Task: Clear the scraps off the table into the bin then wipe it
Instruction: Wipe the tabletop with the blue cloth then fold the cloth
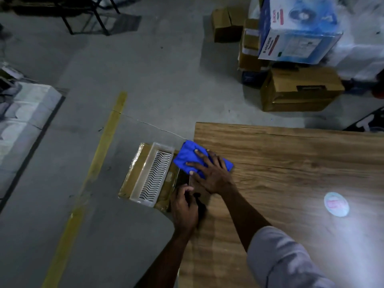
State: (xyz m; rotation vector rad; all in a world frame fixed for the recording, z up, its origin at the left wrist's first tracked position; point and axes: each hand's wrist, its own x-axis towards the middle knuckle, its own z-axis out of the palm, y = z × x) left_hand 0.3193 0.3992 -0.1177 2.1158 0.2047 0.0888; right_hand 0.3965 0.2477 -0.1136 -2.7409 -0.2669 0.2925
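Head view, my right grip (pixel 209 175) spread flat on blue cloth (pixel 185 157) at counter (pixel 291 163) edge, my left grip (pixel 185 206) curled near bin (pixel 144 173), hold cannot be determined

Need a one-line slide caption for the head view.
The right hand presses a blue cloth flat at the wooden table edge; the left hand curls at that edge, a white bin below.

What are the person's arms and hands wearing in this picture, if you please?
Neither the right hand nor the left hand wears a glove, and no watch or band shows at either wrist. The right arm has a pale grey sleeve ending about the elbow; its forearm is uncovered. The left forearm is uncovered too, with no sleeve in view.
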